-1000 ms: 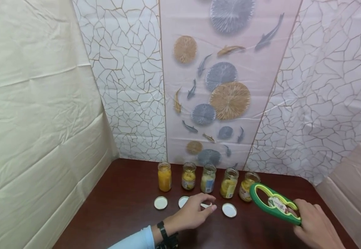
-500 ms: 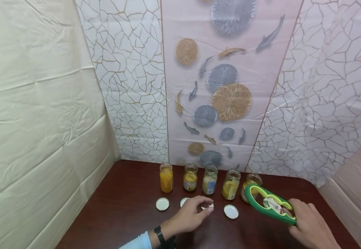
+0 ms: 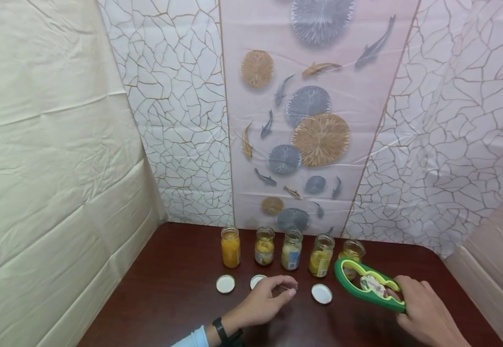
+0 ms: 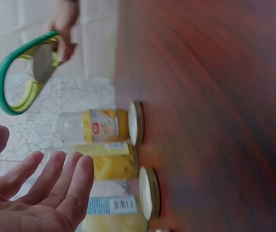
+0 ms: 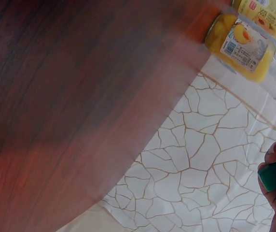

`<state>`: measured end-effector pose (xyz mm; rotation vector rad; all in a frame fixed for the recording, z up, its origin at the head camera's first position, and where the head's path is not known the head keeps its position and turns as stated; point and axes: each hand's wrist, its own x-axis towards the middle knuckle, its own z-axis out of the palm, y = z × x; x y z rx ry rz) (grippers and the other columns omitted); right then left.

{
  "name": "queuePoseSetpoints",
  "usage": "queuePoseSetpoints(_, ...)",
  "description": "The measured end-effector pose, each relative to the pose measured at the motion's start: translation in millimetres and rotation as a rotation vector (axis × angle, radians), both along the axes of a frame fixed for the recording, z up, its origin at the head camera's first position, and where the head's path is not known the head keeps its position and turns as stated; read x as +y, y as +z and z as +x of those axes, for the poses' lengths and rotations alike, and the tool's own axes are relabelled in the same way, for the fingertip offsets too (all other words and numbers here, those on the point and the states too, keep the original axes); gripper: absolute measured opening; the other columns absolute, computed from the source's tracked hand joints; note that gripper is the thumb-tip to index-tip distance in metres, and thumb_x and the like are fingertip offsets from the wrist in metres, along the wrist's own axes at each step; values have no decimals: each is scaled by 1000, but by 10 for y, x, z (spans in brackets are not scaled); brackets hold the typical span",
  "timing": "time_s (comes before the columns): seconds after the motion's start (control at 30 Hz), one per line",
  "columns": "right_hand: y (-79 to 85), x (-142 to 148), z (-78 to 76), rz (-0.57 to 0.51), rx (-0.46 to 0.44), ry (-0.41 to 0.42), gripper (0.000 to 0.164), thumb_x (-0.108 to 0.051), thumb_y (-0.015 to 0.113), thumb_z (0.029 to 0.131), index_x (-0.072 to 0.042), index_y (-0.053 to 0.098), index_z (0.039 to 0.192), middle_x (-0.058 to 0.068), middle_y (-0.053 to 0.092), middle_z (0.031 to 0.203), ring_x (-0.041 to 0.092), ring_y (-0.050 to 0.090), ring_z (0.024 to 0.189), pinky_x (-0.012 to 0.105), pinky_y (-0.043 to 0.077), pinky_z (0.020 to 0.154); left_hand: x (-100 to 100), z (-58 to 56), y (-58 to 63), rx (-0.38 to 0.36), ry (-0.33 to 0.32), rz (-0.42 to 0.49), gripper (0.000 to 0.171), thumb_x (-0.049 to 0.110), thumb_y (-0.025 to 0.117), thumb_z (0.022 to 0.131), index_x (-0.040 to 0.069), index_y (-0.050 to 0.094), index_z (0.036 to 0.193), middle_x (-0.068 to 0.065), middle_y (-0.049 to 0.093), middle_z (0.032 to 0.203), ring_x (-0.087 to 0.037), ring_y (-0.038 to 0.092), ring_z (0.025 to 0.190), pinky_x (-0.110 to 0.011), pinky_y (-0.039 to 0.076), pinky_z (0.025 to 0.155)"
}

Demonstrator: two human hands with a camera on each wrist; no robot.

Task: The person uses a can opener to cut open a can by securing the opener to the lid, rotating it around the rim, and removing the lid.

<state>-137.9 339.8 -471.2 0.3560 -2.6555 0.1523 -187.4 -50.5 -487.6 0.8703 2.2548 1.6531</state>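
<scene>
My right hand [image 3: 427, 308] grips one end of a green jar opener [image 3: 355, 289] with a yellow-green scalloped inside. Its looped end is held up in front of the rightmost jar [image 3: 354, 249] and partly hides it. My left hand [image 3: 266, 301] hovers over the table with fingers loosely bent. In the left wrist view nothing lies between its thumb and fingers [image 4: 82, 176]. Several lidless glass jars of yellow fruit stand upright in a row, among them an orange-filled jar [image 3: 231, 251] and a blue-labelled jar [image 3: 292, 254].
Lids lie in front of the jars on the dark red-brown table [image 3: 169, 289]: a left lid [image 3: 225, 284], a partly covered lid [image 3: 256, 280] and a right lid [image 3: 322, 294]. A patterned cloth [image 3: 277, 120] hangs behind the table, with a cream cloth [image 3: 60, 168] at the left.
My right hand has shifted a little left with the jar opener, which now covers more of the rightmost jar. My left hand has hardly moved.
</scene>
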Motion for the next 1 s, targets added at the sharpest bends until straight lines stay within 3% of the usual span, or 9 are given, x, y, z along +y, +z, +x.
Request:
queuePoseSetpoints(0.4,-17,-67,-38,-4,35,43,46,-6,78,53,-9,58,94,-6,52,78,12,43,69,40,38,66,35,18,24,-52,-13,89,24,28,62,104,17,72,123,5,76,115,-6,70,100,-22,56,81)
queuePoseSetpoints(0.6,-39,-158,-49,-31,17,44,51,-4,78,49,-9,59,97,-6,53,80,11,43,71,40,39,66,10,3,-25,49,-18,47,25,28,60,105,15,71,123,5,73,119,-4,64,111,-26,54,93)
queuePoseSetpoints(0.7,-61,-230,-50,-42,31,68,56,-3,77,46,-9,60,99,-6,55,83,10,44,73,39,39,67,14,-2,-53,74,-25,48,25,28,60,105,14,71,123,5,72,119,-4,64,110,-26,54,93)
queuePoseSetpoints(0.83,-92,-332,-63,-30,75,118,58,-4,77,44,-13,60,99,-10,54,85,7,43,73,35,37,67,33,2,-79,38,-58,87,26,25,59,106,13,70,125,-1,74,119,-12,69,107,-24,57,86)
queuePoseSetpoints(1.0,-125,-474,-58,-33,69,156,60,-3,76,44,-16,60,100,-13,54,88,5,42,75,33,37,68,64,8,-109,-73,-121,147,30,21,54,108,6,66,131,-18,72,123,-31,70,111,-37,60,88)
